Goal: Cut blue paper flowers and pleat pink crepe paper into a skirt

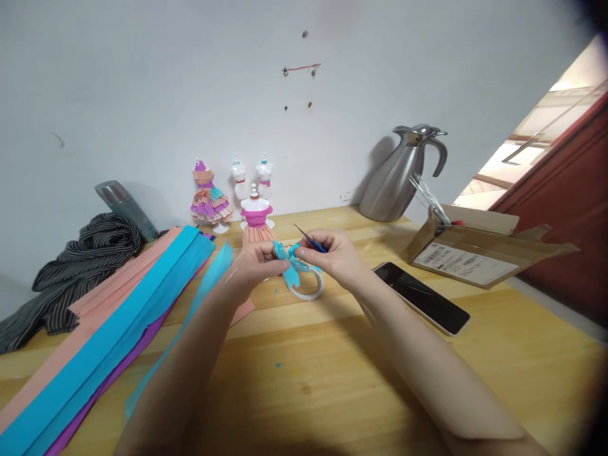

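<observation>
Between my two hands is a blue crepe paper bow (pixel 291 273), held just above the table. My left hand (pixel 259 265) is closed, pinching the bow's left loop. The fingers of my right hand (pixel 335 253) pinch its other side and also keep hold of small blue-handled scissors (pixel 314 243), whose blades point up and left. Beneath the bow lies a white roll of tape (pixel 311 292), partly covered. Behind my left hand stands a small white mannequin (pixel 256 212) with a pink top and a pleated peach skirt, its lower part hidden.
Long crepe paper strips (pixel 118 329) in peach, blue and purple cross the table's left side, beside a striped cloth (pixel 90 253). Another mannequin in a ruffled dress (pixel 211 202) stands by the wall. On the right are a phone (pixel 422 296), an open cardboard box (pixel 470 253) and a steel jug (pixel 396 174).
</observation>
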### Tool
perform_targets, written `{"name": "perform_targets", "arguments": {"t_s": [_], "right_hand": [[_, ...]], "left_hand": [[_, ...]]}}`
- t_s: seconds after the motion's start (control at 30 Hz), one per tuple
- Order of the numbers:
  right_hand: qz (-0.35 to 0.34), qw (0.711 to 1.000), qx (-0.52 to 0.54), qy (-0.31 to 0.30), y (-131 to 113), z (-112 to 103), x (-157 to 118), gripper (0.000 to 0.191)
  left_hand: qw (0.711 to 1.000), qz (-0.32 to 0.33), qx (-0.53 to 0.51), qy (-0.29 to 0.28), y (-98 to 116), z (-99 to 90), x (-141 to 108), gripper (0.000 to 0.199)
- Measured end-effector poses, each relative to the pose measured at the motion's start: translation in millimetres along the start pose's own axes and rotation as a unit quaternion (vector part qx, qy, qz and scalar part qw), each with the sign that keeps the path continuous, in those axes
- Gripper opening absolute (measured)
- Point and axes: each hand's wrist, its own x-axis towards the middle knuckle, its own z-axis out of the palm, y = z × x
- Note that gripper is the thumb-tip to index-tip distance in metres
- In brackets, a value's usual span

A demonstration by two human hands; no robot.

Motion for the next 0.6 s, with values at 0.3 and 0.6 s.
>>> {"name": "perform_targets", "arguments": {"t_s": [0.3, 0.6], "right_hand": [[0.002, 0.999, 0.032, 0.014, -4.7, 1.3, -1.0, 0.019], [0.009, 0.998, 0.065, -0.001, 0.7, 4.0, 0.1, 0.022]], "left_hand": [[0.999, -0.009, 0.020, 0.045, -2.7, -1.3, 2.3, 0.026], [0.998, 0.005, 0.010, 0.054, -3.4, 2.0, 2.5, 0.024]]}}
